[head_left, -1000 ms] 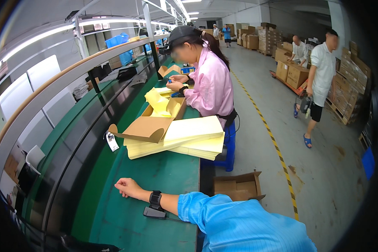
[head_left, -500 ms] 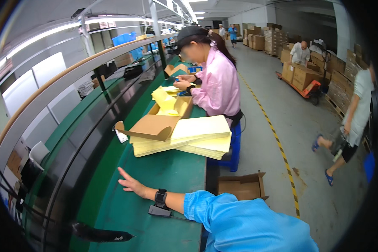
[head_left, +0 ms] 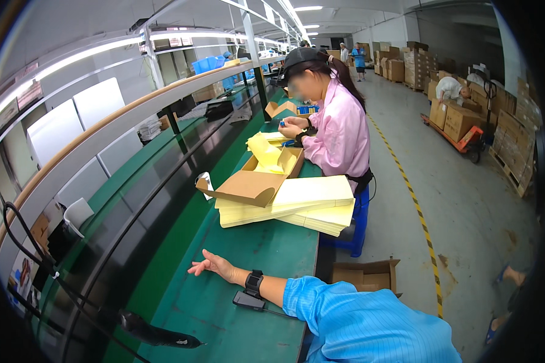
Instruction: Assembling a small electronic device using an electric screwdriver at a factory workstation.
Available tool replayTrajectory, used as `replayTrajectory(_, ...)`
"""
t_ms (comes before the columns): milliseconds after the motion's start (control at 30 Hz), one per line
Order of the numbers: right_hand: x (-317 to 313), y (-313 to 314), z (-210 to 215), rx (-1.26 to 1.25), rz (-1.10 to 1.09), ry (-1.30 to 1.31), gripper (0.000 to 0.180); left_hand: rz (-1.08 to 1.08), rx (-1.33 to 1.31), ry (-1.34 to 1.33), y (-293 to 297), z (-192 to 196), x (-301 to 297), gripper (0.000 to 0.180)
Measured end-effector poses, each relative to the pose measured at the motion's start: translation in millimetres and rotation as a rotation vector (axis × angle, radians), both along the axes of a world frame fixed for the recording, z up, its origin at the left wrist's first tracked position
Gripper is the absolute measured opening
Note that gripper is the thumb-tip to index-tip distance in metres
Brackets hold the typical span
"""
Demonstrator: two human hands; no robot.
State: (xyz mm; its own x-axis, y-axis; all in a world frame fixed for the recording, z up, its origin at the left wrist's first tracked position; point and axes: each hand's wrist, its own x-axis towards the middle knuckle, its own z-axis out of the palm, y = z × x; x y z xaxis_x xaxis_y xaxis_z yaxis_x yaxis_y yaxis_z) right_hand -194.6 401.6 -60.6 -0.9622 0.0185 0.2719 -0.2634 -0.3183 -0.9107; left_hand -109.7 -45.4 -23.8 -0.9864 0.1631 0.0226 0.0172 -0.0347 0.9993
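The right hand [head_left: 215, 266], curled a second ago, now spreads loosely over the worktop [head_left: 272, 248]; its grip is apart, holding nothing, so it looks free. The left hand is out of view. A black box [head_left: 249, 301] sits just beside the wristband [head_left: 254, 284], toward the worktop's near edge. More of a black tool [head_left: 157, 334] now shows across the far edge; contact is unclear. Yellow sheets [head_left: 318, 196] and an open carton [head_left: 248, 186] block the stretch toward the co-worker [head_left: 339, 127].
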Motion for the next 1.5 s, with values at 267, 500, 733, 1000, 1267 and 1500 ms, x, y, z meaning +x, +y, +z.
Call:
replayTrajectory(267,15.5,-18.6,22.6,-0.234,-0.143,-0.141,0.077,0.027,-0.016,-0.008,4.5,5.3,4.0,0.014)
replayTrajectory(500,10.6,-15.5,14.9,-0.195,-0.222,-0.163,0.065,0.028,-0.031,-0.012,8.4,7.9,5.7,0.016)
replayTrajectory(733,9.1,-19.1,18.5,-0.121,-0.279,-0.146,0.035,-0.005,-0.008,0.006,0.6,-0.5,1.7,0.015)
replayTrajectory(1000,10.4,-24.6,23.4,-0.061,-0.399,-0.233,0.035,0.001,-0.008,0.029,-4.0,-7.9,-0.2,0.013)
replayTrajectory(1267,3.9,-22.3,8.5,0.004,-0.412,-0.216,0.044,0.009,-0.057,0.018,-4.1,-5.2,2.3,0.013)
replayTrajectory(1500,10.8,-22.3,16.2,-0.036,-0.429,-0.209,0.043,-0.007,-0.021,0.026,-3.4,-7.6,2.1,0.013)
